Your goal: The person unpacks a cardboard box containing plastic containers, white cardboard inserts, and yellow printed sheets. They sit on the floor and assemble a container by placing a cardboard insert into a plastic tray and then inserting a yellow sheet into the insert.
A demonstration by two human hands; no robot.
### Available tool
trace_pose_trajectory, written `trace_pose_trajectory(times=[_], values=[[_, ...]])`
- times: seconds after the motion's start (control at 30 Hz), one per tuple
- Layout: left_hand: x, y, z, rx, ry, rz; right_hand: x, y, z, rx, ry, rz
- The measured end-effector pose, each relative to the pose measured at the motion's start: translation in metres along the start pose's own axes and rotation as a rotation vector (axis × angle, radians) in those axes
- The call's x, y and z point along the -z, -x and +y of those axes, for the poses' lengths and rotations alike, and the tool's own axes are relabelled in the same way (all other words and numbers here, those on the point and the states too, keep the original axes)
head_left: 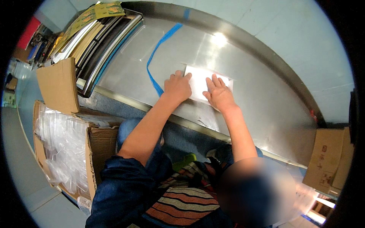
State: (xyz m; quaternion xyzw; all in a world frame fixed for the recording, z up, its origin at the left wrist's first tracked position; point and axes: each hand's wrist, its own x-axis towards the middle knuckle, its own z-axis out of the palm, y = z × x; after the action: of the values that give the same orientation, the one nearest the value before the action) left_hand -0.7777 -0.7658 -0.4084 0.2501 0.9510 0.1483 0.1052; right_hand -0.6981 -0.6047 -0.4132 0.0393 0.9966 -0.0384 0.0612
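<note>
A broad, dull-silver metal worktop (262,106) curves away across the room, its raised rim (243,33) backed by a pale wall (304,49), with a bright glare spot toward the far side. Around its middle lies a white sheet (197,81). The right hand (219,94) rests on its right part, fingers loosely spread; the left hand (178,85) is at its left edge, fingers slightly curled, though I can't tell whether that grip pinches anything. A blue strip (170,33) trails from the far side to the left wrist. Far left sits a rack of dark and silver bars (112,41); near left, an open carton (103,152) holds clear plastic pieces (62,140). Another brown carton (323,159) stands at the right end.
</note>
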Motion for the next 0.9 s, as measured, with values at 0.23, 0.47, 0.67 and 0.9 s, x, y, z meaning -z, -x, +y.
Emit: trace_pose_trajectory(times=[0.23,0.47,0.67,0.9], values=[[0.015,-0.015,0.002,-0.017,0.296,0.275,-0.004,-0.002,0.006,0.006,-0.063,0.018],[-0.016,-0.048,-0.003,-0.458,-0.084,0.46,0.016,-0.003,-0.007,0.029,0.017,0.268],[-0.011,-0.048,0.001,-0.241,-0.043,0.399,0.005,-0.029,0.021,-0.139,0.22,0.368],[-0.02,-0.05,-0.002,-0.021,-0.048,0.345,0.002,-0.028,0.028,-0.309,0.253,0.211]])
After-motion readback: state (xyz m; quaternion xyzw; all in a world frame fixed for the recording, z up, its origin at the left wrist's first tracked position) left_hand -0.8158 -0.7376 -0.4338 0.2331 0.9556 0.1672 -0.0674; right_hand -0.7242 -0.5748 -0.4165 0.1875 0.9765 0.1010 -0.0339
